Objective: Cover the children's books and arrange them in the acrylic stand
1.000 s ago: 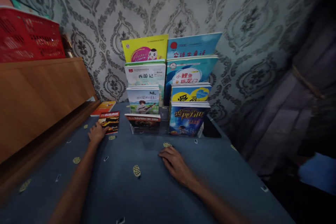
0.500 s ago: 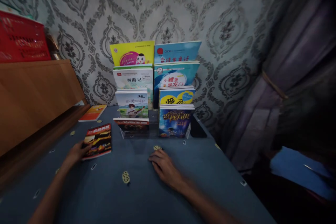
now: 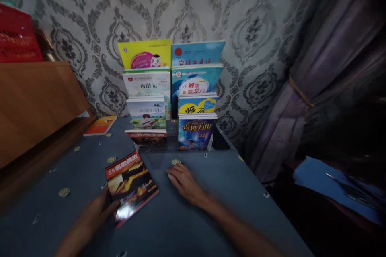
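My left hand [image 3: 95,212] grips the near left edge of a red-and-black booklet [image 3: 131,183], which lies tilted on the blue patterned tablecloth [image 3: 211,176]. To its right, my right hand [image 3: 183,182] rests flat on the cloth with fingers stretched out, holding nothing. Just behind both hands stands a tiered book rack [image 3: 170,96] with several picture books in two columns; its lower left slot holds a dark red booklet [image 3: 146,136].
An orange book [image 3: 100,125] lies flat at the back left near a wooden headboard [image 3: 33,104]. A red crate [image 3: 16,36] sits on top of it. Patterned wallpaper is behind, a purple curtain [image 3: 304,96] at right, a blue sheet [image 3: 331,184] lower right.
My left hand has dragged the red-and-black booklet from the back left, by the orange book, toward me and to the middle. The right hand stayed flat on the cloth.
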`<state>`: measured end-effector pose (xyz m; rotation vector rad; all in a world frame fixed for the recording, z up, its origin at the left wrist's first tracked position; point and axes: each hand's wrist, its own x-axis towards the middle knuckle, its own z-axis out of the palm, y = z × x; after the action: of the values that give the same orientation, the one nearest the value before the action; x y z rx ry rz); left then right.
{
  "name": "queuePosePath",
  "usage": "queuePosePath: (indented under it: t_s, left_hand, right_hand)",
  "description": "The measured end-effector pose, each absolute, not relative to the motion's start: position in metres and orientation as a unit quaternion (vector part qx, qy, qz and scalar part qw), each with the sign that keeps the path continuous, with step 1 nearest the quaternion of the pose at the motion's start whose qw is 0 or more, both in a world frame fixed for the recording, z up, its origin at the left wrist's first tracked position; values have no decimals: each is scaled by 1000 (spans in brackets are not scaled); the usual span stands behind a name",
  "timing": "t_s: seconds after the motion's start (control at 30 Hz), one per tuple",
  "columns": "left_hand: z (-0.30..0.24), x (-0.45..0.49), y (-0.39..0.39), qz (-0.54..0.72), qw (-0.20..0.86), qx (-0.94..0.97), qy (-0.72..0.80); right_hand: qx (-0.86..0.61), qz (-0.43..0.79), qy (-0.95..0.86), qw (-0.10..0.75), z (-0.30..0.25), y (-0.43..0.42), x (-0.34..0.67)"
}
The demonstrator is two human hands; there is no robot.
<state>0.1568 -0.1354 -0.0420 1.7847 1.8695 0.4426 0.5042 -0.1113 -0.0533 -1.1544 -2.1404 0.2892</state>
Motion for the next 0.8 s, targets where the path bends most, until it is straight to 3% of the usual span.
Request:
queuePosePath:
  t_s: [0.13, 0.27, 0.53, 0.8]
  left_hand:
    - [-14, 166, -137, 52, 113, 670, 732]
    - [-9, 169, -117, 55, 23, 685, 726]
    - [-38, 154, -78, 105, 52, 709, 696]
    - [-37, 152, -94, 105, 103, 761, 632]
  right_hand:
    - [-432, 117, -834, 323, -52, -111, 503]
    - [-415, 130, -847, 305, -52, -117, 497]
    - [-339, 186, -878, 281, -45, -132, 485]
    - [-308, 205, -862, 345, -40, -134, 483]
